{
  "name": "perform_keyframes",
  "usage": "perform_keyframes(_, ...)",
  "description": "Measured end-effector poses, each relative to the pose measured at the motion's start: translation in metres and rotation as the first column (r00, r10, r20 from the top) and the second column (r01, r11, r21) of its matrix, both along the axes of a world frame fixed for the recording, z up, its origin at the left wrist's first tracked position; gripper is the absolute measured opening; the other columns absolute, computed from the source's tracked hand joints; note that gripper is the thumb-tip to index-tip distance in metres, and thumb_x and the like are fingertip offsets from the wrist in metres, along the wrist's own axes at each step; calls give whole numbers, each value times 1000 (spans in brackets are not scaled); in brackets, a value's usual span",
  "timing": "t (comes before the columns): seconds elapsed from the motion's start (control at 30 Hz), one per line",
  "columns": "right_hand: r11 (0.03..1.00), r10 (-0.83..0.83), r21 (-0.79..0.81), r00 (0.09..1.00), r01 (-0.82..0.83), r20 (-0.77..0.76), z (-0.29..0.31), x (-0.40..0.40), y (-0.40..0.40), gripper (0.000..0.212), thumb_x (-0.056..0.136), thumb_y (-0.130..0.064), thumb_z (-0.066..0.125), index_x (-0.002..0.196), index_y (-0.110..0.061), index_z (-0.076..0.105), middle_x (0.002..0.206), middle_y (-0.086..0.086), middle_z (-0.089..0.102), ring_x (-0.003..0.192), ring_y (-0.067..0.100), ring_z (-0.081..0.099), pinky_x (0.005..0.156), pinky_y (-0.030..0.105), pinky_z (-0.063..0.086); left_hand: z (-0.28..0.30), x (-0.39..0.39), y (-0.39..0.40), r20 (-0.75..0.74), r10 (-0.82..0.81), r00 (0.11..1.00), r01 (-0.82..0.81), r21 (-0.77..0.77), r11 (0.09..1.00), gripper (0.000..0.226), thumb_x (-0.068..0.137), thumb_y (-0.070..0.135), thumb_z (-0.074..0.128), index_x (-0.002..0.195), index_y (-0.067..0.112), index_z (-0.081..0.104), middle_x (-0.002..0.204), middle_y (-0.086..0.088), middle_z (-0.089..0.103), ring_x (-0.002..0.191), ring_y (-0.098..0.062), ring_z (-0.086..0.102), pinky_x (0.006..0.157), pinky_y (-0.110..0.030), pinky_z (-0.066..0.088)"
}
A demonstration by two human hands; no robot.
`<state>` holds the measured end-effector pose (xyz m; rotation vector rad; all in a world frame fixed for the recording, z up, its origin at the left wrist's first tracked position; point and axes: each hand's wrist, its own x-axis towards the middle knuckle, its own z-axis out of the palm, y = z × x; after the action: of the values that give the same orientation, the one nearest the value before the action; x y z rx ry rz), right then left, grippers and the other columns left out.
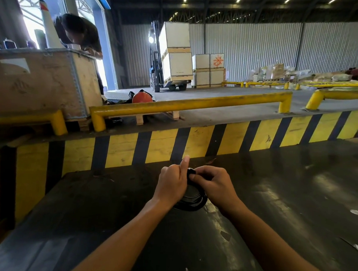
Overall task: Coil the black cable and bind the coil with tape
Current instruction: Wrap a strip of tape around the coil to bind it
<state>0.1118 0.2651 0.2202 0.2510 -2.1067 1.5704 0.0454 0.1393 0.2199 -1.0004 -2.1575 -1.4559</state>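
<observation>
Forearms: both are stretched forward from the near edge of the dark surface [275,181] and meet toward its far edge.
Left hand [172,184]: it is closed round the left side of the black cable [193,200], the thumb raised straight up.
Right hand [213,183]: its fingers are curled and pinched on the top of the coil, just beside the left thumb; whether tape is held there cannot be told.
Black cable: it is wound into a small round coil of several loops, gripped between the two hands; its lower arc is seen just above or on the surface, which cannot be told.
Far edge: a yellow and black striped wall [173,143] is seen behind the surface, with a yellow rail [188,104] above it.
Background: a wooden crate [38,80] is seen at the left with a person [82,33] bent over it, and a forklift [156,70] carrying stacked boxes [175,52] well beyond.
</observation>
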Motion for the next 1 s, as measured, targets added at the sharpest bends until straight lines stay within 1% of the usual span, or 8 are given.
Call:
perform_keyframes(0.13,988,-5,-153,996,18,85,-16,-2,-2,31,81,-9,70,94,-35,61,83,4,71,80,17,71,72,34,60,-13,-1,-2,124,-28,992,35,-51,998,55,97,42,34,55,14,56,41,4,51,37,-8,49,40,-14,38)
perform_keyframes(0.23,982,-40,-179,995,57,97,-26,-3,-3,30,81,-8,70,93,-34,61,79,2,71,76,13,71,66,30,59,-16,1,-4,259,-33,965,56,-83,995,61,90,58,31,54,15,55,43,6,52,41,-5,48,45,-15,39)
perform_keyframes(0.37,941,-52,-326,989,94,137,-40,-4,2,20,81,-6,69,92,-23,64,70,-3,70,71,13,70,60,22,54,-15,-2,-13,468,-82,880,130,-71,989,65,83,69,33,92,12,64,91,-9,67,83,-18,64,72,-30,49)
perform_keyframes(0.5,843,-15,-523,979,122,204,-55,-5,9,15,82,-8,69,92,-19,65,78,0,74,75,16,72,60,25,55,-38,3,-32,668,-245,703,288,48,957,70,66,60,69,122,23,51,116,-7,63,101,-15,64,80,-29,52)
perform_keyframes(0.6,763,21,-630,968,146,251,-67,-5,13,14,81,-10,69,92,-17,65,81,3,75,74,19,73,55,26,55,-62,10,-35,755,-313,577,334,132,933,61,66,35,80,120,21,55,117,-7,65,102,-18,66,79,-30,55)
perform_keyframes(0.7,751,-25,-626,955,213,295,-80,-3,15,14,80,-9,70,89,-17,64,86,6,72,72,19,72,53,24,54,-76,18,-33,784,-333,524,280,210,937,47,72,22,77,115,15,60,115,-10,66,99,-21,67,75,-30,55)
perform_keyframes(0.87,744,-68,-593,918,307,390,-101,0,21,14,82,-3,66,90,-14,59,92,12,66,79,24,66,56,29,54,-98,24,-24,842,-333,424,196,273,942,41,78,9,71,117,5,58,120,-19,62,105,-31,64,87,-47,54)
perform_keyframes(1.0,802,-15,-491,833,340,553,-129,9,31,16,87,-4,61,102,-3,55,91,16,63,74,23,60,61,29,45,-120,29,-18,878,-309,365,93,296,951,32,81,1,66,112,5,60,101,-17,67,82,-23,70,71,-36,58)
